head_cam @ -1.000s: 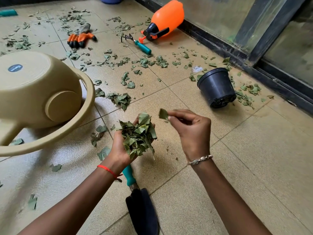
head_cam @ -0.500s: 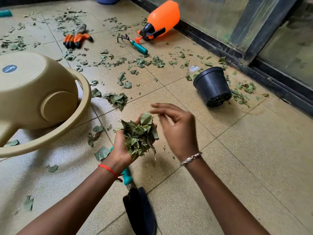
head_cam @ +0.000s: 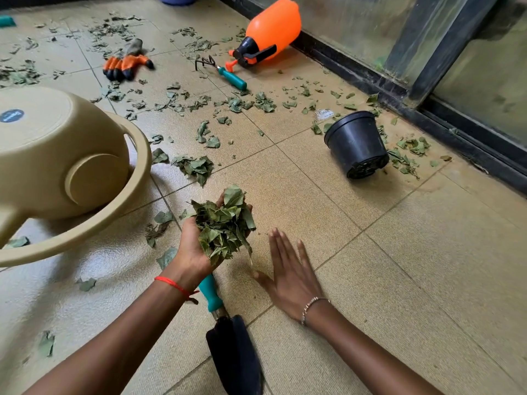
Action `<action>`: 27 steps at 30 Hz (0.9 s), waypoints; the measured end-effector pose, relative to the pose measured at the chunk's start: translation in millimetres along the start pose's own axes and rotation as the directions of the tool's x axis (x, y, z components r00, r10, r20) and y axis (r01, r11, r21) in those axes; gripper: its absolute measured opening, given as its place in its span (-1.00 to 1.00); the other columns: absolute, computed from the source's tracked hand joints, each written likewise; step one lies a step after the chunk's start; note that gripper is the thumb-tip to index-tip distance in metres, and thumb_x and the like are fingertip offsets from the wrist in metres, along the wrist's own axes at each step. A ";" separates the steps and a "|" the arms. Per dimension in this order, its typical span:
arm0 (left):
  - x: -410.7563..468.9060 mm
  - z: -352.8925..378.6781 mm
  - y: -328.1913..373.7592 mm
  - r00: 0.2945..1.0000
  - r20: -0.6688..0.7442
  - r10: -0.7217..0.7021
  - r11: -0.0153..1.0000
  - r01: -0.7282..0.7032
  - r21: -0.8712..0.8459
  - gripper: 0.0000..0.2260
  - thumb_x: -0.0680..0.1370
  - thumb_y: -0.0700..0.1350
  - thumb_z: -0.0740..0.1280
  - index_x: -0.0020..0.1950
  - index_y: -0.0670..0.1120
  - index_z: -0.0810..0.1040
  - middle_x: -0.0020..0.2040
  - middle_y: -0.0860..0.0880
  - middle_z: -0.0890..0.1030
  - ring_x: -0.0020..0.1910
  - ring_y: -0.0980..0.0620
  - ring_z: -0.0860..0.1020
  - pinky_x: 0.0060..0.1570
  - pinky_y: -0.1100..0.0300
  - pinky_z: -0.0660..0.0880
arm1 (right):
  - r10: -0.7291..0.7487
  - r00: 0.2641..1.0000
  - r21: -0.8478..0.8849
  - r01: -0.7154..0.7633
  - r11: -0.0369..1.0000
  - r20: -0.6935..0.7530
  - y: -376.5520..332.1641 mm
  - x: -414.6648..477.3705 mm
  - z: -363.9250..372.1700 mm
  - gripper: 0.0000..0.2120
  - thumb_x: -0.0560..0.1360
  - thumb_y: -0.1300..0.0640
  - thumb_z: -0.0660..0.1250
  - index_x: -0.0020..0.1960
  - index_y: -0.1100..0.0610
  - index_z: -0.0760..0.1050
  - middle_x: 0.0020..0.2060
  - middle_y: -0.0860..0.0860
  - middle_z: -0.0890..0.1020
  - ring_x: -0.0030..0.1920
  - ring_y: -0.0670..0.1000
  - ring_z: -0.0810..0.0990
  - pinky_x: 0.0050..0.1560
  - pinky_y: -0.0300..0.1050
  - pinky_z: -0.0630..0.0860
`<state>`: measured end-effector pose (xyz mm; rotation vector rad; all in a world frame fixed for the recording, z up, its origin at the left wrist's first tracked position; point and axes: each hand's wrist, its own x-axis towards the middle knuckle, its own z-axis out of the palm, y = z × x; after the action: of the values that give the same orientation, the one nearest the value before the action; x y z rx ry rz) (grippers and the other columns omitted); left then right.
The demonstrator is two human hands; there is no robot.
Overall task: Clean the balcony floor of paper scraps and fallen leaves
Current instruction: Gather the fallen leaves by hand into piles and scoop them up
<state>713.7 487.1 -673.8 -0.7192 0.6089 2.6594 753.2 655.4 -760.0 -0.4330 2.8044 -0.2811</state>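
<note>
My left hand (head_cam: 191,250) is palm up and cupped round a heap of green leaf pieces (head_cam: 224,223), held a little above the tiled floor (head_cam: 385,280). My right hand (head_cam: 291,273) lies flat just right of it, fingers straight and together, low over the tiles, holding nothing. A small pile of leaves (head_cam: 195,166) lies on the floor just beyond my left hand. More leaf scraps (head_cam: 236,102) are scattered across the far tiles and beside the black sill (head_cam: 410,153). A small white paper scrap (head_cam: 323,114) lies near the pot.
A beige watering can (head_cam: 57,155) lies on its side at left. A black trowel with teal handle (head_cam: 228,346) lies under my wrists. A black pot (head_cam: 356,143) is tipped over at right. Beyond lie an orange sprayer (head_cam: 271,29), a hand rake (head_cam: 225,74) and orange gloves (head_cam: 127,62).
My right hand held one leaf piece a second ago, dropped it onto the heap in my left hand, then drew back, lowered and flattened out. The left hand stayed in place.
</note>
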 end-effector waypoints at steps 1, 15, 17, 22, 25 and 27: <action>0.1 -0.3 0.4 1.000 -0.003 0.008 1.000 -0.008 -0.013 -0.52 -0.11 -0.31 0.56 -0.21 -0.32 0.66 -0.19 -0.30 0.65 -0.30 -0.19 0.67 -0.43 -0.07 0.59 | -0.035 0.999 0.010 0.035 0.999 -0.015 0.4 9.2 -1.4 -0.30 0.55 -0.30 -0.23 0.41 0.08 -0.49 0.40 -0.01 -0.45 0.42 -0.04 -0.45 0.41 -0.03 -0.43; -7.7 9.1 -5.2 0.992 -0.130 0.007 1.000 -0.005 0.011 -0.76 0.24 -0.16 0.27 -0.44 -0.30 0.63 -0.35 -0.23 0.65 -0.45 -0.11 0.64 -0.55 0.05 0.55 | -0.233 0.933 0.263 0.306 0.915 -0.275 48.5 -17.0 8.9 -0.75 0.46 0.30 0.23 0.08 0.29 0.58 0.08 0.08 0.60 0.14 -0.24 0.47 0.24 -0.40 0.35; -7.0 10.0 -5.9 0.991 -0.135 0.001 1.000 -0.001 0.002 -0.73 0.28 -0.15 0.22 -0.40 -0.30 0.64 -0.34 -0.23 0.65 -0.44 -0.11 0.64 -0.55 0.04 0.55 | -0.211 0.940 0.175 0.263 0.949 -0.268 44.2 -17.6 3.8 -0.82 0.38 0.44 0.34 -0.12 0.24 0.63 -0.14 0.04 0.62 -0.08 -0.11 0.58 -0.09 -0.24 0.56; -10.5 13.0 -5.5 0.991 -0.131 -0.001 1.000 0.002 0.007 -0.82 0.17 -0.19 0.33 -0.39 -0.29 0.65 -0.31 -0.24 0.65 -0.41 -0.12 0.65 -0.54 0.03 0.56 | -0.138 0.975 0.055 0.150 0.987 -0.173 26.9 -22.6 -6.6 -0.87 0.48 0.38 0.31 -0.09 0.24 0.61 -0.09 0.02 0.59 -0.02 -0.07 0.49 -0.03 -0.18 0.52; -14.5 22.7 -11.0 0.985 -0.172 0.004 0.998 0.006 0.059 -0.78 0.21 -0.15 0.28 -0.48 -0.29 0.62 -0.39 -0.23 0.63 -0.48 -0.09 0.63 -0.59 0.10 0.52 | 0.005 0.979 0.190 0.035 0.981 -0.206 20.9 -26.6 -16.4 -0.85 0.51 0.34 0.28 -0.03 0.21 0.60 -0.05 -0.01 0.59 -0.01 -0.10 0.50 0.04 -0.28 0.48; -24.3 31.3 -14.3 0.977 -0.210 0.046 0.993 -0.022 0.113 -0.80 0.05 -0.11 0.31 -0.66 -0.25 0.51 -0.56 -0.18 0.55 -0.62 -0.02 0.55 -0.70 0.19 0.42 | 0.275 0.925 0.493 -0.117 0.862 -0.263 11.9 -25.7 -33.6 -0.90 0.44 0.34 0.38 -0.10 0.19 0.63 -0.15 -0.06 0.63 -0.15 -0.13 0.57 -0.07 -0.41 0.51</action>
<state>726.9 509.7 -640.8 -0.9770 0.8232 2.5747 763.1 679.7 -724.7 0.0261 2.9127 -1.0440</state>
